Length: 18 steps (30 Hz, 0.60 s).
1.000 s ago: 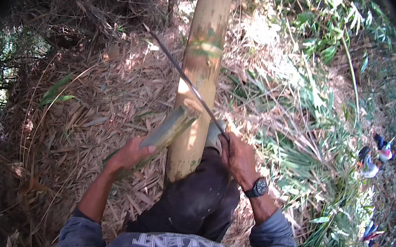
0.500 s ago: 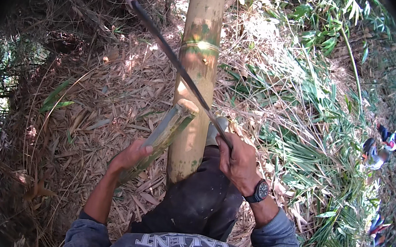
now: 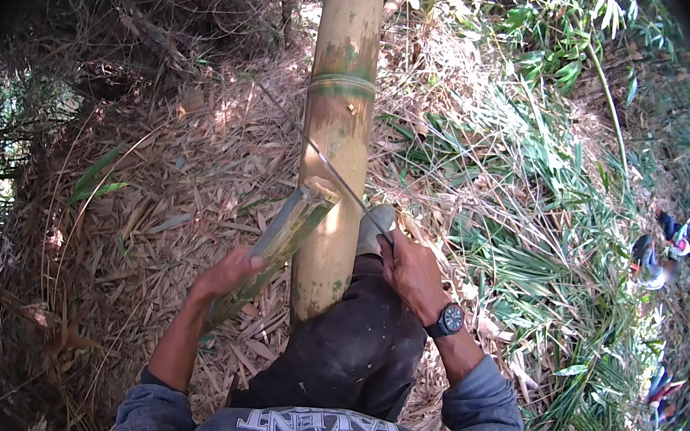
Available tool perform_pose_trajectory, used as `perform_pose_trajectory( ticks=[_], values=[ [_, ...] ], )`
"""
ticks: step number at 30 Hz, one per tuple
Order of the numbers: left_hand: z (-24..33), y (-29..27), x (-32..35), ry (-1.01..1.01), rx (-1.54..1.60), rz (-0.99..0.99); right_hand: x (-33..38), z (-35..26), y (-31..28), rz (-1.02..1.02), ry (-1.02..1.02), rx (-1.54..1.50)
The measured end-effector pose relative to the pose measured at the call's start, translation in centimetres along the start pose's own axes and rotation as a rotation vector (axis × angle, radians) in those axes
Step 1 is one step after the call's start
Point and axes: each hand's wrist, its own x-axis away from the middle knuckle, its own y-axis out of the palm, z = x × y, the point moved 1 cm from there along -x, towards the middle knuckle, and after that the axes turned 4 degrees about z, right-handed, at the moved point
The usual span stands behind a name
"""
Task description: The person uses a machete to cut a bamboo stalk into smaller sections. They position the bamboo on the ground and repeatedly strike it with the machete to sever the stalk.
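A thick yellow-green bamboo pole [image 3: 340,113] lies along the ground, running away from me. My left hand [image 3: 223,274] grips a short split piece of bamboo [image 3: 283,238], held upright on end beside the pole. My right hand [image 3: 411,270], with a black wristwatch, is closed on the handle of a long thin blade [image 3: 317,157]. The blade slants up to the left and its edge rests on the top end of the split piece.
My knee in dark trousers [image 3: 351,352] presses against the pole's near end. Dry bamboo leaves [image 3: 168,195] cover the ground at left, and green leafy stems [image 3: 547,230] at right. Another person [image 3: 660,247] is down the slope at far right.
The blade was raised high to the upper left half a second ago. It has now come down onto the top of the split bamboo piece.
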Motion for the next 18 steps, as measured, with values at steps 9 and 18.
perform_pose_trajectory(
  ticks=[9, 18],
  values=[
    [-0.7, 0.7, -0.6, 0.11, -0.008, 0.081, 0.1, -0.8, 0.0, 0.001, 0.081, -0.04],
    [0.2, 1.3, 0.3, 0.112, -0.009, 0.216, -0.8, -3.9, -2.1, 0.08, -0.098, -0.128]
  ],
)
